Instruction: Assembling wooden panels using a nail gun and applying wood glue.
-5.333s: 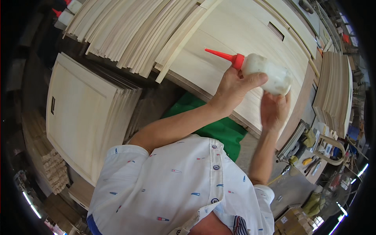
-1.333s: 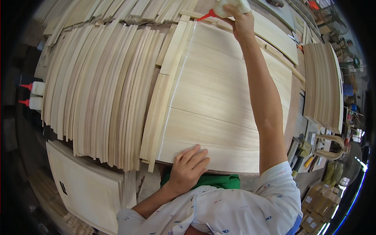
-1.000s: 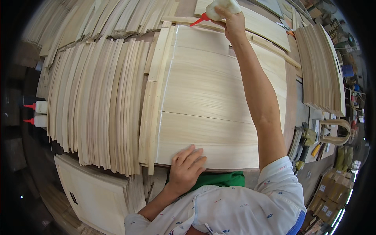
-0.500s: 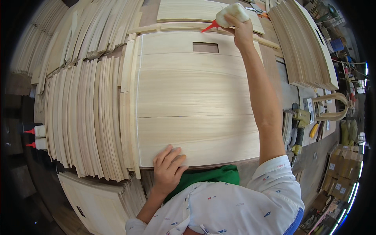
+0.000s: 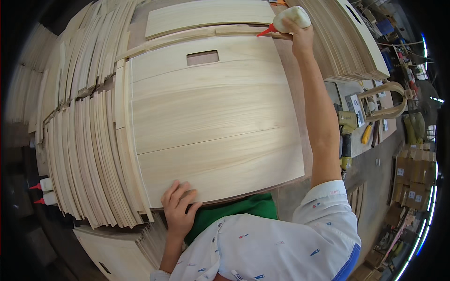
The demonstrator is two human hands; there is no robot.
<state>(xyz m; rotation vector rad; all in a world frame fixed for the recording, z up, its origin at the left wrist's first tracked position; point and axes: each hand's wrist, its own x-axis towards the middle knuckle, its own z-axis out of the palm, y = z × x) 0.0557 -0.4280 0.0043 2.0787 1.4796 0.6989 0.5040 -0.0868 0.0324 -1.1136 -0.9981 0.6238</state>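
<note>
Squeeze bottle (image 5: 296, 14), whitish with a red nozzle (image 5: 267, 31), is held in the right hand (image 5: 302, 36) above the far edge of a pale wooden panel (image 5: 215, 103), toward its far right corner. The bottle is tilted, its nozzle pointed down and to the left; whether the tip touches the wood cannot be told. The bottle's body is wrapped by the fingers of the right hand, and that arm is stretched out over the right side of the panel.

The left hand (image 5: 179, 208) is rested at the near left corner of the panel, its fingertips laid on the surface and slightly spread, with nothing seen gripped in it. A thin white line (image 5: 132, 98) is drawn along the left edge of the panel. Near the far edge, the panel is pierced by a rectangular cutout (image 5: 203, 57). Its far side is bordered by a wooden strip (image 5: 178, 41), and another board (image 5: 206, 18) is laid beyond that.

To the left, many narrow wooden slats (image 5: 86, 159) are stacked closely side by side, with two similar bottles (image 5: 47, 184) placed at their outer end. On the right, a stack of panels (image 5: 344, 40) and a curved wooden frame (image 5: 403, 96) are seen. Green cloth (image 5: 234, 211) is partly covered by the shirt (image 5: 276, 243).
</note>
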